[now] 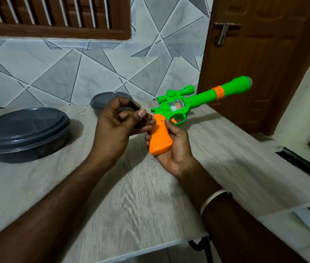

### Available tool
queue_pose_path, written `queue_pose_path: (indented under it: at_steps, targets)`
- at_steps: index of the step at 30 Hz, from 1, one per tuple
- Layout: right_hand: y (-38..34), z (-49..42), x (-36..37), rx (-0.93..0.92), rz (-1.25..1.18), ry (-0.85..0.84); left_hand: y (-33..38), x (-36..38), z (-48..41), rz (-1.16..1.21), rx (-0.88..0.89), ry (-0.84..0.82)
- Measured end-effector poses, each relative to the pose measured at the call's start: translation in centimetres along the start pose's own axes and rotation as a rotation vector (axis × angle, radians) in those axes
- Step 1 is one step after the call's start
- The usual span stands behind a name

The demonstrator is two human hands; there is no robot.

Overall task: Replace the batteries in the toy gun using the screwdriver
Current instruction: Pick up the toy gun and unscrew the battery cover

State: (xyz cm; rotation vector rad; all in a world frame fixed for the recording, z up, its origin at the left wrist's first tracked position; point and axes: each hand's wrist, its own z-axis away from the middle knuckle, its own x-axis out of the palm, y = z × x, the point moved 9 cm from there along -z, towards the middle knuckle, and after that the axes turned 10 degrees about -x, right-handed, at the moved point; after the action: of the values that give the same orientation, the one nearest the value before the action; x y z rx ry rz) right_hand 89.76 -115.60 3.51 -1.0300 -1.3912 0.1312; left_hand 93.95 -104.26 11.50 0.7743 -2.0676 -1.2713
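Mid-frame, the right hand (177, 149) grasps the toy gun (160, 135) by its orange grip. The left hand (116, 126) pinches the screwdriver (133, 105), tip at the grip's upper left. Unscrewing step, I judge; next the tip must seat in 1 screw.

Plastic, metal and wood grain on my feed.
The toy gun (179, 109) looks to me like smooth, glossy plastic, bright green, with an orange grip (160, 137) of the same moulded sheen. The screwdriver (147, 120) shows a thin, dull metal shaft and a dark handle. The table (131, 196) top is matt, pale wood grain. I see a shiny grey plastic container (23, 130), smooth marbled wall tiles (55, 69) and a brown panelled wood door (264, 54).
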Motion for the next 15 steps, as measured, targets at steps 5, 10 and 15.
queue_pose_path:
  at_steps: [5,10,15]
  targets:
    - [0.6,0.1,0.1,-0.001,0.011,-0.015,-0.8,1.4,0.2,-0.046,0.015,-0.044]
    - [1.1,0.7,0.4,0.052,0.080,-0.047,-1.0,-0.6,-0.1,-0.056,0.027,0.078]
    - [0.5,1.1,0.3,0.034,0.065,-0.012,-0.9,-2.8,-0.2,-0.082,0.039,0.192]
